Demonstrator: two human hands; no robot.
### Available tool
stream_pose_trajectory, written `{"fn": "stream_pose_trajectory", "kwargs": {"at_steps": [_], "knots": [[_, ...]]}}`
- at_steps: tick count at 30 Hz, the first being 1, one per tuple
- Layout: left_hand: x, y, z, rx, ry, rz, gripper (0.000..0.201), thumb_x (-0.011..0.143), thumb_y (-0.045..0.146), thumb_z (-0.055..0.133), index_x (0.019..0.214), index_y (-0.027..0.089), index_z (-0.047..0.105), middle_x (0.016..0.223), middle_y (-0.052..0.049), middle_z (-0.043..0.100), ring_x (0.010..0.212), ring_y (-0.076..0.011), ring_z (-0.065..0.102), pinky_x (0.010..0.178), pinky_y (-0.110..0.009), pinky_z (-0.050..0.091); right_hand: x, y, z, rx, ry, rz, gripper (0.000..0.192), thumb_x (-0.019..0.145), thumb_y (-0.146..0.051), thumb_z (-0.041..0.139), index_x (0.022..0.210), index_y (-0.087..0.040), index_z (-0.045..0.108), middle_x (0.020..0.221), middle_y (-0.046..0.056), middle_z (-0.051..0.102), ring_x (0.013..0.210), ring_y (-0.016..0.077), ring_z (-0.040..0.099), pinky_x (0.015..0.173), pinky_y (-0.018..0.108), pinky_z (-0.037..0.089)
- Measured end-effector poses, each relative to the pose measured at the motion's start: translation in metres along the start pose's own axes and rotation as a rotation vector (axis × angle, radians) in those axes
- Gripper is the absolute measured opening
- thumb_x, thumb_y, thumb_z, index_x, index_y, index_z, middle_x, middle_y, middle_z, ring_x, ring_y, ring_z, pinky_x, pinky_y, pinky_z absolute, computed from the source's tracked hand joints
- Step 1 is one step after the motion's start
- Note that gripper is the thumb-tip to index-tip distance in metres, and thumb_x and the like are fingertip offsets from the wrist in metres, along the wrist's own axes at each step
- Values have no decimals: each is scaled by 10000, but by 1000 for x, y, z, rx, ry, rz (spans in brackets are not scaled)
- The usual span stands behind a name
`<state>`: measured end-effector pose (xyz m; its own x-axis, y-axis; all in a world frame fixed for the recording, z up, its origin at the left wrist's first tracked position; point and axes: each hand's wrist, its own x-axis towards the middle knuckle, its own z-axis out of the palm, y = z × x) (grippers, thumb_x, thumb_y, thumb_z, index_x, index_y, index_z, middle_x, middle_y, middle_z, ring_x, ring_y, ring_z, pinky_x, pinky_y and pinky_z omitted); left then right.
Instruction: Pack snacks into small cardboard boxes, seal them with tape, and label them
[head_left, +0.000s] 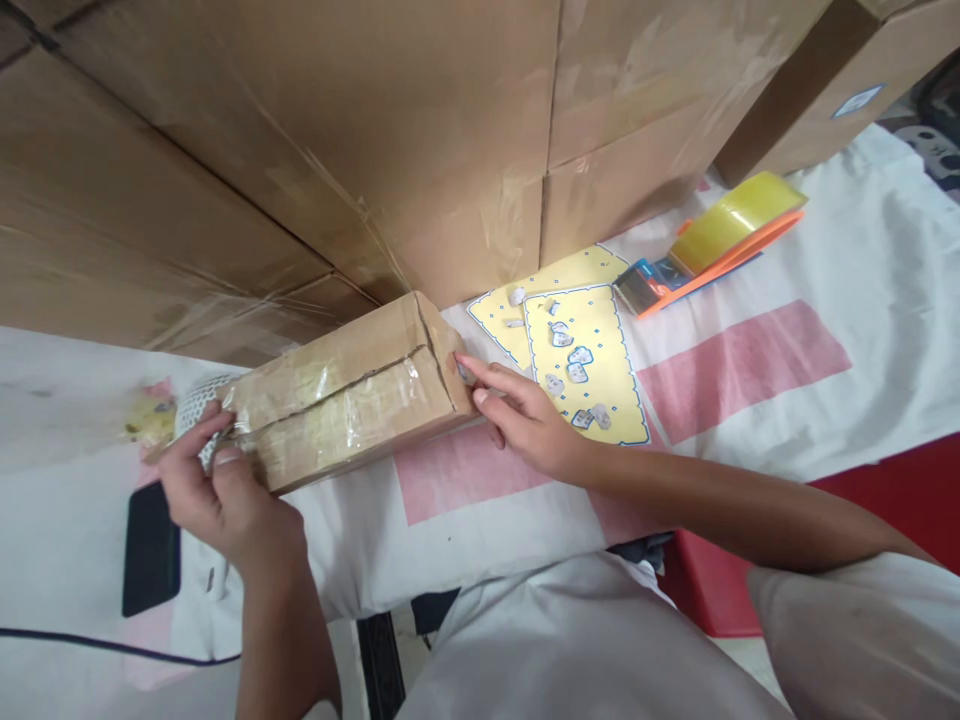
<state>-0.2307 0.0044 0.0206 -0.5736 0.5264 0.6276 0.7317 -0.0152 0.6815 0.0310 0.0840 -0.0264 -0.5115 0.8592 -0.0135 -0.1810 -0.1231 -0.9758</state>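
A long cardboard box [360, 400], closed with clear tape along its top seam, lies at a slant before me. My left hand [225, 480] grips its left end, thumb on the near top edge and fingers over the far side. At the right end, my right hand [525, 410] is pinched, index finger and thumb against the end face. A small greyish paper piece [465, 374] shows between those fingertips. Beside that hand, a yellow sheet [600, 345] with a blue border carries several small printed cutouts [577, 372]. A second yellow sheet [589, 265] lies partly under it.
Large taped cartons [420, 130] form a wall behind the box. An orange tape dispenser [705, 250] with a yellowish roll stands right of the sheets. A black phone [151, 548] and a dark cable [112, 642] lie at left. A red stool [712, 590] is below the table edge.
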Motion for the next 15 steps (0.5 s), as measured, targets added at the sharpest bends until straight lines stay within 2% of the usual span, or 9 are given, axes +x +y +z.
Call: {"fn": "stream_pose_trajectory", "kwargs": {"at_steps": [5, 9, 12, 15], "knots": [[-1, -2, 1, -26, 6, 36, 420, 840, 170, 521, 1111, 362, 778, 1186, 47, 748, 1271, -319, 650, 1214, -589, 421, -6, 11, 1, 95, 86, -109, 343, 1017, -345, 541, 1309, -267, 702, 930, 2, 524, 614, 63, 533, 509, 228, 495], [-1, -3, 0, 15, 6, 31, 441, 841, 175, 503, 1127, 371, 776, 1206, 40, 744, 1285, -327, 642, 1199, -595, 432, -5, 16, 2, 121, 111, -157, 285, 1012, -326, 553, 1217, -257, 740, 926, 2, 559, 591, 64, 560, 527, 254, 500], [-1, -4, 1, 10, 27, 25, 427, 845, 186, 514, 1118, 377, 781, 1195, 36, 747, 1269, -328, 652, 1186, -597, 446, -2, 15, 0, 93, 117, -145, 257, 1008, -328, 561, 1149, -239, 757, 885, 6, 581, 589, 75, 559, 533, 263, 481], [-2, -6, 3, -6, 49, 15, 403, 851, 194, 530, 1100, 379, 787, 1187, 41, 756, 1261, -314, 660, 1177, -576, 463, 1, 11, -7, -1, 93, -163, 255, 1004, -335, 563, 1116, -221, 762, 882, 29, 609, 678, 108, 571, 602, 280, 494]]}}
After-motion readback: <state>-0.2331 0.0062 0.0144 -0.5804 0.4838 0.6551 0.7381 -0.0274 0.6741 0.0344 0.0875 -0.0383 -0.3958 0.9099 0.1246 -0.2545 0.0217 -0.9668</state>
